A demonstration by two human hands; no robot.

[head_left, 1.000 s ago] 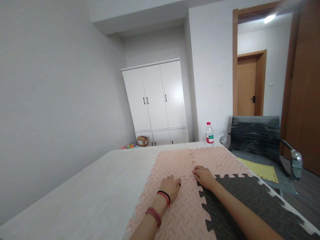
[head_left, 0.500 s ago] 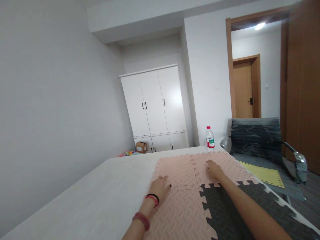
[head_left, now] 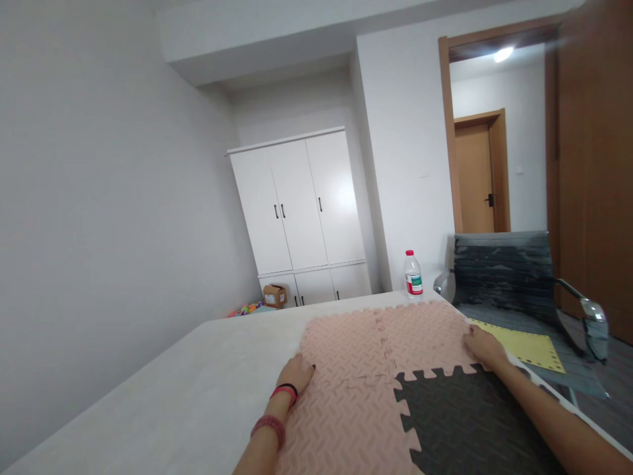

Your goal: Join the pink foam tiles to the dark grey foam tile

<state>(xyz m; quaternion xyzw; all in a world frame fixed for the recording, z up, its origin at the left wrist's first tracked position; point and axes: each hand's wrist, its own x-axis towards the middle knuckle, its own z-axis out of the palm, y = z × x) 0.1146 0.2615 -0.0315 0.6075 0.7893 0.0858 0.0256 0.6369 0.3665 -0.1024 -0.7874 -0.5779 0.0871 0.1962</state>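
Interlocking pink foam mat tiles (head_left: 346, 422) lie on the white table, joined to a dark grey foam tile (head_left: 459, 415). At the left edge of the pink tiles is my left hand (head_left: 297, 373), its fingers bent and the thumb on top of the foam. My right hand (head_left: 485, 346) is closed at the right edge of the far pink tile (head_left: 425, 336), fingertips curled there and partly hidden. The right forearm passes above the grey tile's right side. Toothed seams between the pink tiles are visible, fitted together.
A bottle with a red cap (head_left: 413, 274) stands at the table's (head_left: 198, 389) far edge. To the right is a dark chair (head_left: 502, 270) with a yellow sheet (head_left: 529, 346) on its seat. A cardboard box (head_left: 274, 295) sits beyond the table, before a white cabinet (head_left: 301, 204).
My right hand has moved right, from the middle of the far pink tile to its outer edge. My left hand has shifted left to the mat's left edge.
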